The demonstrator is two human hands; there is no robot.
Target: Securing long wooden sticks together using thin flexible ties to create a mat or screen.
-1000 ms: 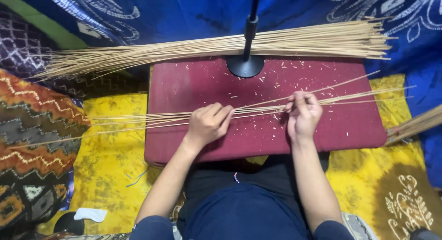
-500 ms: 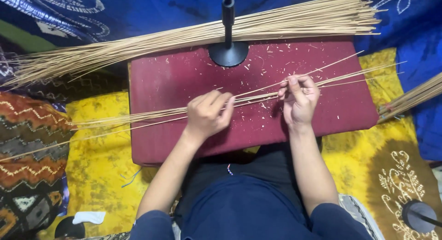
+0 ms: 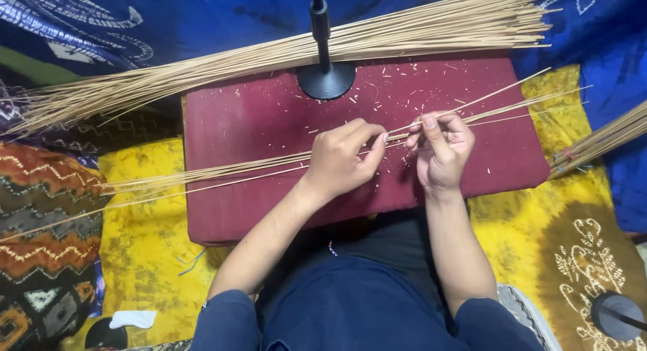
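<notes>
A small bunch of long thin bamboo sticks (image 3: pixel 222 169) lies across a dark red cushion (image 3: pixel 256 122), running from lower left to upper right. My left hand (image 3: pixel 344 155) pinches the bunch near its middle. My right hand (image 3: pixel 441 145) grips the same sticks just to the right, fingers curled around them. The stick ends fan out past my right hand towards the upper right. Small pale shavings are scattered over the cushion.
A big pile of the same sticks (image 3: pixel 283 54) lies behind the cushion. A black round stand base with a pole (image 3: pixel 326 78) sits on the cushion's far edge. More sticks (image 3: pixel 600 139) poke in at right. Yellow patterned cloth (image 3: pixel 141 243) and blue cloth (image 3: pixel 202 21) surround the cushion.
Both hands stay on the stick bunch; the sticks right of my right hand have spread a little. The view has shifted, so the cushion now sits more to the right.
</notes>
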